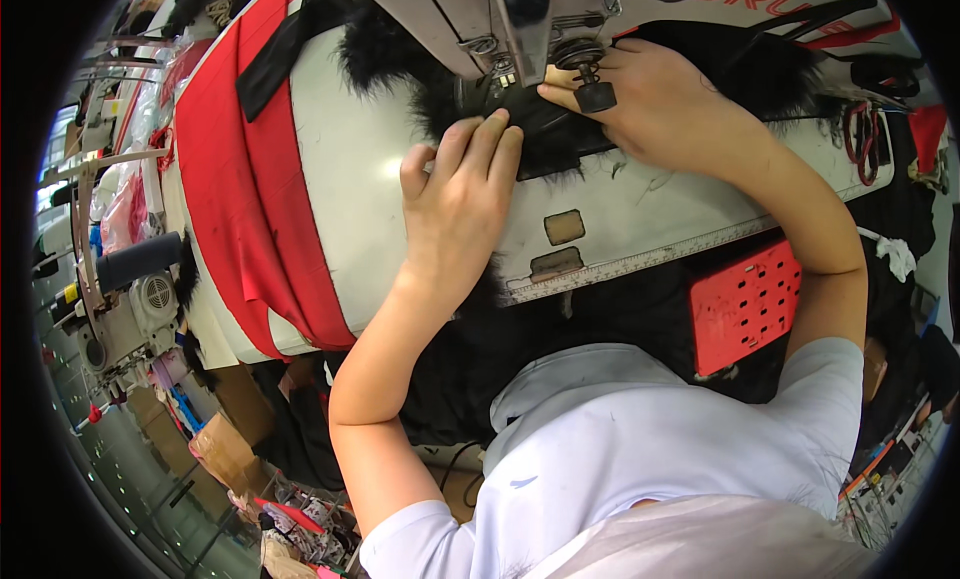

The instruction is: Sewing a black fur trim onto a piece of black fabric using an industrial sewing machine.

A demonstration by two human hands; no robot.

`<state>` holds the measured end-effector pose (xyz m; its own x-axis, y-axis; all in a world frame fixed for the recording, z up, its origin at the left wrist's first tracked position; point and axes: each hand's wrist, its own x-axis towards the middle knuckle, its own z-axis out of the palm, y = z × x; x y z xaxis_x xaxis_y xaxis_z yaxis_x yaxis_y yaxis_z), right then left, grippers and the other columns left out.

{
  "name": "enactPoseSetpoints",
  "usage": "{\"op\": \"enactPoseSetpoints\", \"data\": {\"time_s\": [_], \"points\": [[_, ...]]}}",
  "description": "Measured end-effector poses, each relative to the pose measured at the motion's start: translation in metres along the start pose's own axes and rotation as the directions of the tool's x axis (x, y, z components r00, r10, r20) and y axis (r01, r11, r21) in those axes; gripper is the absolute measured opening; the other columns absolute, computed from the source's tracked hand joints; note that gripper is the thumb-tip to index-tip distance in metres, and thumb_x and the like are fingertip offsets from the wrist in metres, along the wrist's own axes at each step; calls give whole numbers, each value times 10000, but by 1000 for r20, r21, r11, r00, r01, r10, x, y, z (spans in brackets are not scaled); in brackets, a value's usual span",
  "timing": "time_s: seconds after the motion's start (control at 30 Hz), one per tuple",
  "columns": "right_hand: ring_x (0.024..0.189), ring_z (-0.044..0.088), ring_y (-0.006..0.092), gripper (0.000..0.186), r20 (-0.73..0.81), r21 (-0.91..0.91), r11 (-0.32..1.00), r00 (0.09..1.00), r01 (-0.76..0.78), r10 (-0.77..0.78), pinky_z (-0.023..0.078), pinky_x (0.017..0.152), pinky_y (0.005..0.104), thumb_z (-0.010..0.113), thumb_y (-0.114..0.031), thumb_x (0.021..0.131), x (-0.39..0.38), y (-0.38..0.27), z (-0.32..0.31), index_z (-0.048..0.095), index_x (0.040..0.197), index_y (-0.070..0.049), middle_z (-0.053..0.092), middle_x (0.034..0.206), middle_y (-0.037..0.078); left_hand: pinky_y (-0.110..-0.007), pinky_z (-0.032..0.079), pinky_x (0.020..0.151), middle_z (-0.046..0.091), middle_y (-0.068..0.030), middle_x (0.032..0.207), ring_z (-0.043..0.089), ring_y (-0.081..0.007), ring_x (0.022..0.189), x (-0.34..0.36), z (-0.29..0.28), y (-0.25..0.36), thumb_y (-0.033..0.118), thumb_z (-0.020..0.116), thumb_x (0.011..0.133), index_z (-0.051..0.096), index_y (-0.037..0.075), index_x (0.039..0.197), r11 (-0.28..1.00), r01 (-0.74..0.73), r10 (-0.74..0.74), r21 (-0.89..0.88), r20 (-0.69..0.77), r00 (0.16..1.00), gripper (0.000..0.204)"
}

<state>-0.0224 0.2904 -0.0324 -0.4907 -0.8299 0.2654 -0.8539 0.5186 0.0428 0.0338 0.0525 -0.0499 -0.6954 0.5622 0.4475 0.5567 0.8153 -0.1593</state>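
Observation:
Black fur fabric (548, 157) lies under the needle area of a sewing machine (505, 14), with long fuzzy edges on both sides. My left hand (460, 189) rests palm down on its near left part, fingers stretched forward and the little finger apart; its thumb is hidden. To the right of the needle, my right hand (660, 109) has thumb and forefinger closed at the fabric beside the presser foot. The machine's dark tension knob (595, 94) covers part of those fingers.
Red cloth (265, 179) drapes over the white machine table (345, 159) at left. A ruler strip (640, 254) runs along the near edge. A red perforated panel (745, 309) stands below it at right; red-handled scissors (865, 144) lie at the far right.

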Motion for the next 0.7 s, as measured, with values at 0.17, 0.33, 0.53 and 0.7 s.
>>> {"op": "enactPoseSetpoints", "data": {"time_s": [0.17, 0.33, 0.53, 0.7], "points": [[996, 588, 174, 254, 6, -36, 998, 999, -50, 50, 497, 782, 306, 661, -87, 713, 2, -3, 1, 667, 959, -25, 642, 1145, 20, -286, 336, 904, 685, 45, 1148, 606, -97, 1025, -1, 5, -7, 143, 640, 808, 657, 141, 1004, 1000, -5, 5, -12, -7, 1000, 197], [981, 591, 182, 243, 14, -52, 990, 991, -129, 130, 496, 766, 313, 657, -102, 730, 7, -10, -1, 664, 958, -21, 638, 1061, 31, -271, 348, 884, 692, 55, 1131, 600, -98, 1002, 10, 15, -27, 125, 626, 800, 625, 155, 933, 999, -39, 39, 19, 10, 999, 136], [973, 592, 205, 140, -56, -135, 948, 957, -288, 283, 490, 741, 317, 674, -125, 723, 5, -24, 1, 703, 822, -30, 617, 951, 50, -270, 342, 885, 678, 76, 1102, 577, -82, 976, 24, 15, -41, 144, 630, 789, 596, 170, 929, 994, -106, 105, 17, 70, 992, 146], [965, 595, 217, 109, -25, -174, 958, 973, -230, 229, 498, 734, 334, 670, -132, 753, 5, -29, -7, 713, 800, -43, 615, 920, 62, -275, 348, 899, 679, 73, 1122, 578, -69, 986, 20, 16, -54, 148, 625, 797, 603, 166, 944, 969, -247, 247, -6, 23, 969, 150]]}}
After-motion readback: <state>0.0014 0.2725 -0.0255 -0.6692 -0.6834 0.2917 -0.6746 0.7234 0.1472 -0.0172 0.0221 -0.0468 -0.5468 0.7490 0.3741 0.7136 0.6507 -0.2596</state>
